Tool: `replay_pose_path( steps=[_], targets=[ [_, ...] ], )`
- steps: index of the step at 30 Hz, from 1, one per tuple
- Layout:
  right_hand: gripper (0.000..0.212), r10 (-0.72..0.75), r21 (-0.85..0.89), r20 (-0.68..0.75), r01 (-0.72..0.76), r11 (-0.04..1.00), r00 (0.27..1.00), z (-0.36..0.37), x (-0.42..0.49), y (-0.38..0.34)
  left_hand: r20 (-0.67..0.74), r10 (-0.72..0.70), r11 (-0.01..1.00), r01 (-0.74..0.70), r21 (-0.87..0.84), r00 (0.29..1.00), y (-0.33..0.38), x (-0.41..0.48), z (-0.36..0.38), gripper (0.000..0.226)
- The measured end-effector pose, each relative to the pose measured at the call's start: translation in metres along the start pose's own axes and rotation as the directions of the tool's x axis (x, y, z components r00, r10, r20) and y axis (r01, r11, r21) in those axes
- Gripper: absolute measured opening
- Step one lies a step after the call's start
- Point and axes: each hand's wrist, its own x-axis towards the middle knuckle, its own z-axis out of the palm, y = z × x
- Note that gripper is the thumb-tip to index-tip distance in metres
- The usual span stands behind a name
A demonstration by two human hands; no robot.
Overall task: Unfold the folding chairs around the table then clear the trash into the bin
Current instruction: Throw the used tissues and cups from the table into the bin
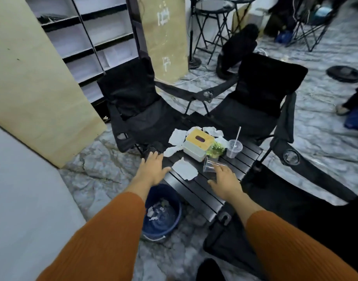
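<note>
Orange sleeves fill the near edge of the view, and both arms reach out over the low black slatted table. On the left, the left hand lies spread and flat, palm down, at the table's near-left corner, holding nothing. Toward the right, the right hand is loosely open with its fingertips touching a clear plastic cup that lies tipped on its side; whether it has a grip yet I cannot tell. Two black folding chairs stand opened on the far side, and a third appears spread at the right, so the unfolding looks done. Clearing is partly under way: the blue bin, on the floor at the near left of the table, already holds a few scraps of paper. Still on the table are torn white paper pieces between the hands and more around the tissue box, plus a cup with a straw at the far right beside a small green plant. Most of the trash is left to move.
</note>
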Motion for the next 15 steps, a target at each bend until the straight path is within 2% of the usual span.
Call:
replay_pose_path(
  steps=[7, 12, 15],
  targets=[
    [0.062, 0.128, 0.101, 0.016, -0.129, 0.987, 0.992, 0.046, 0.042, 0.055, 0.105, 0.041, 0.999, -0.038, -0.029, 0.994, 0.034, 0.078, 0.079, 0.07],
    [0.058, 0.154, 0.103, -0.006, -0.153, 0.983, 0.988, 0.097, 0.1, 0.093, 0.057, 0.029, 0.999, -0.027, -0.034, 0.998, 0.041, 0.147, 0.151, 0.07],
    [0.059, 0.135, 0.072, -0.05, -0.132, 0.989, 0.99, 0.128, 0.143, 0.113, 0.01, -0.039, 0.993, 0.04, -0.106, 0.999, 0.036, 0.187, 0.196, 0.078]
  ],
)
